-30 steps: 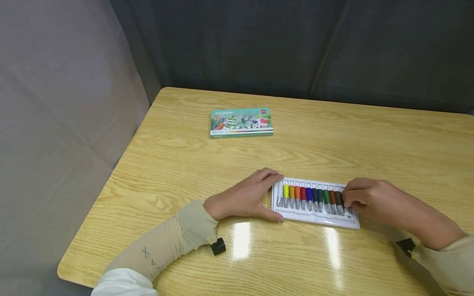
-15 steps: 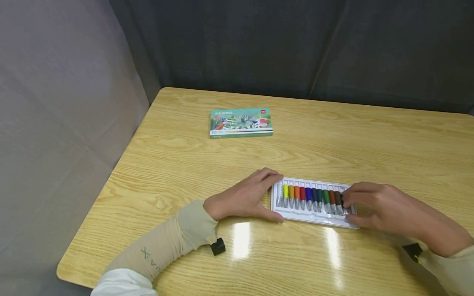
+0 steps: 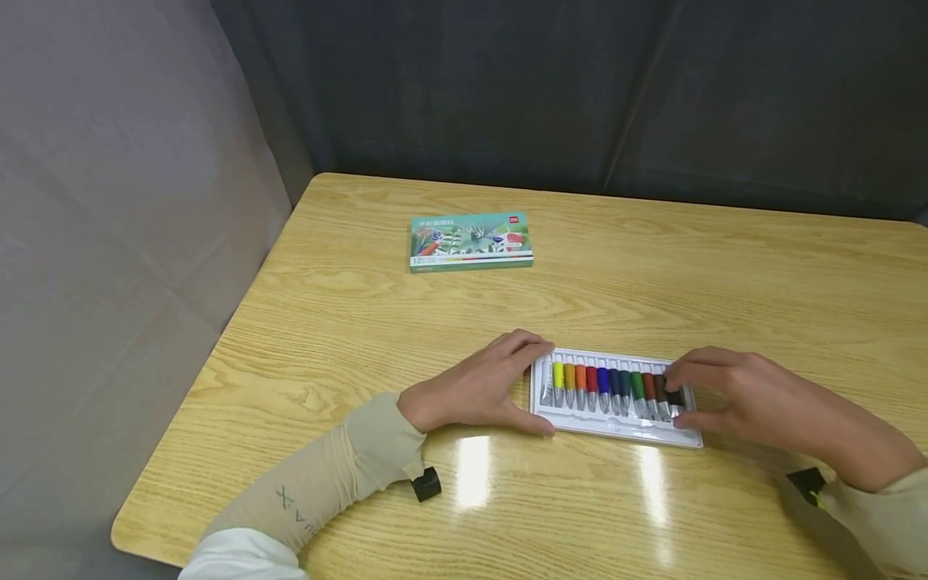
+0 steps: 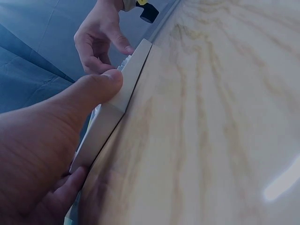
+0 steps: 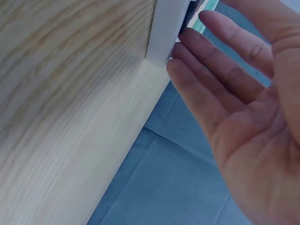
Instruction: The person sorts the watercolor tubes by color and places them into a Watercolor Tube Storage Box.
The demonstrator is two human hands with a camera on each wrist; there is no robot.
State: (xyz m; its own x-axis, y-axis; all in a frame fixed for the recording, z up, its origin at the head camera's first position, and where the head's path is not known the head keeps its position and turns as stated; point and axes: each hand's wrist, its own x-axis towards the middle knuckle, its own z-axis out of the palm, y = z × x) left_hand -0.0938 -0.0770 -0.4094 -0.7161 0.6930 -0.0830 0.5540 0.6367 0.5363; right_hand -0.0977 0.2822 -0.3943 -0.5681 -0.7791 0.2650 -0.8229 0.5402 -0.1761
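Observation:
A white plastic tray (image 3: 616, 424) lies on the table, holding a row of paint tubes (image 3: 604, 391) that run from white and yellow at the left to black at the right. My left hand (image 3: 482, 385) grips the tray's left end, thumb on the near edge and fingers on the far one. In the left wrist view its thumb (image 4: 105, 86) presses the tray's side wall. At the right end, my right hand (image 3: 747, 399) touches the black paint tube (image 3: 676, 398) with spread thumb and fingers. The tube sits in the tray, partly hidden by the fingertips.
A green illustrated paint box (image 3: 471, 242) lies flat farther back on the wooden table (image 3: 348, 306). Dark curtains (image 3: 464, 89) hang behind the table, and a grey cloth (image 3: 130, 201) hangs along its left side.
My right thumb has moved away from the other fingers, and more of the black paint tube now shows at the tray's right end. The left hand has kept its place.

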